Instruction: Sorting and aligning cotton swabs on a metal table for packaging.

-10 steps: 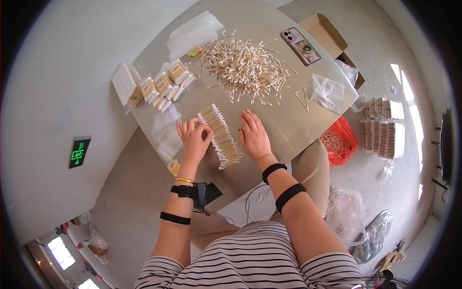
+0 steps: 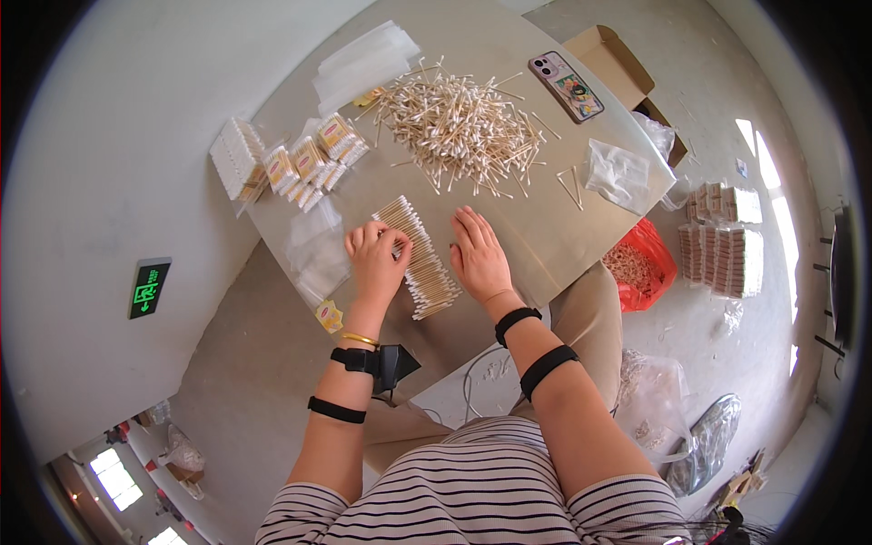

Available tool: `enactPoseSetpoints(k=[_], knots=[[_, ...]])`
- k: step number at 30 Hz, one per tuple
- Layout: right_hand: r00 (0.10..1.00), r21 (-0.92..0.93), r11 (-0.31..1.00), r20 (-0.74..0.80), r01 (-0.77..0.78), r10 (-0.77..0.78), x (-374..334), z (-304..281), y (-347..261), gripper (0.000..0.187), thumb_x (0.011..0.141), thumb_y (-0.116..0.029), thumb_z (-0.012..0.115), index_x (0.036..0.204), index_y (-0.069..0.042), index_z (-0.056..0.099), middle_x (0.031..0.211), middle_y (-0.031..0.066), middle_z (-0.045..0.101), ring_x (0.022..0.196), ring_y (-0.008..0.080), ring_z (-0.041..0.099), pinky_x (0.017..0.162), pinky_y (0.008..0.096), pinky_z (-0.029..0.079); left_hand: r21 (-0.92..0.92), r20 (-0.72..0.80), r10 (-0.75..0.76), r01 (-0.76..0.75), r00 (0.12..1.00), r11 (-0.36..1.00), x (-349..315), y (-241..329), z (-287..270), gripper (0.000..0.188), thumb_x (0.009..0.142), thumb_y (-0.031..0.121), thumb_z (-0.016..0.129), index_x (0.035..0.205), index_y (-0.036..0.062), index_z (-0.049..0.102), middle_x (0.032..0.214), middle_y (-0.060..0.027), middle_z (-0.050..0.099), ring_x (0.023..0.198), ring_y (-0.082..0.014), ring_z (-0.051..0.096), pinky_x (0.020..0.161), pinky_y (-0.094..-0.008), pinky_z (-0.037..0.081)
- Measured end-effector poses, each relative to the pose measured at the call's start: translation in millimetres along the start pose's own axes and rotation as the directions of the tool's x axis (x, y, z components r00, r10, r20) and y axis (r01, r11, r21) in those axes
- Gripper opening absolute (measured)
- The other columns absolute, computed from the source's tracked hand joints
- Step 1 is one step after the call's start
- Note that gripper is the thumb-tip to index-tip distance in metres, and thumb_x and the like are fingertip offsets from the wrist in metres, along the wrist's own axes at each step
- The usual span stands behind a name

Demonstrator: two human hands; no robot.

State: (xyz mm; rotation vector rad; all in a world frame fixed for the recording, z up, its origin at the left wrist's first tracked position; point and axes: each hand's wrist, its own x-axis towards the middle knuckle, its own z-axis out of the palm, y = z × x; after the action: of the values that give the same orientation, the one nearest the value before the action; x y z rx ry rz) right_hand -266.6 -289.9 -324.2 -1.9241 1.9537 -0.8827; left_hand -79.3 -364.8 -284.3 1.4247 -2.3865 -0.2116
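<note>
A slanting row of cotton swabs (image 2: pixel 429 271) lies side by side on the metal table between my hands. At the row's left edge, my left hand (image 2: pixel 376 262) is closed with thumb and forefinger in a pinch. The fingers hide whatever is between them and cover part of the swabs. My right hand (image 2: pixel 482 260) rests flat just right of the row, fingers stretched out and holding nothing. Beyond both hands is a large loose heap of cotton swabs (image 2: pixel 463 132).
Packed swab bundles (image 2: pixel 309 159) and clear bags (image 2: pixel 318 245) lie at the table's left. A phone (image 2: pixel 567 86) and crumpled plastic (image 2: pixel 618 173) lie at the right. On the floor are a red bag (image 2: pixel 647 263) of swabs and stacked packs (image 2: pixel 722 254).
My left hand has moved a little to the right, over the edge of the swab row, still pinched. My right hand has stayed in place.
</note>
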Motion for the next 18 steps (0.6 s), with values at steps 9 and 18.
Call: enactPoseSetpoints(k=[9,18], knots=[[1.0,-0.012,1.0,0.006,-0.001,0.001,-0.4,-0.1,0.4,0.048,0.091,-0.018,0.055,0.135,0.001,0.052,0.144,0.0118,0.048,0.141,0.0259,0.039,0.12,0.0396,0.03,0.057,0.029,0.002,-0.003,1.0,0.998,10.8,2.4,7.7,0.014,0.071,0.018,0.081,0.076,0.0194,0.068,0.094,0.0014,0.057,0.098,-0.0227,0.053,0.096,-0.0416,0.034],[1.0,-0.025,1.0,0.012,-0.006,0.006,-1.1,1.5,1.4,0.049,0.091,-0.019,0.055,0.136,0.0,0.052,0.144,0.0117,0.048,0.141,0.0257,0.039,0.12,0.0396,0.03,-0.008,0.027,0.051,-0.051,0.998,0.999,10.3,-2.5,5.3,0.012,0.071,0.018,0.08,0.073,0.021,0.069,0.093,0.003,0.056,0.097,-0.0217,0.052,0.094,-0.0399,0.033]])
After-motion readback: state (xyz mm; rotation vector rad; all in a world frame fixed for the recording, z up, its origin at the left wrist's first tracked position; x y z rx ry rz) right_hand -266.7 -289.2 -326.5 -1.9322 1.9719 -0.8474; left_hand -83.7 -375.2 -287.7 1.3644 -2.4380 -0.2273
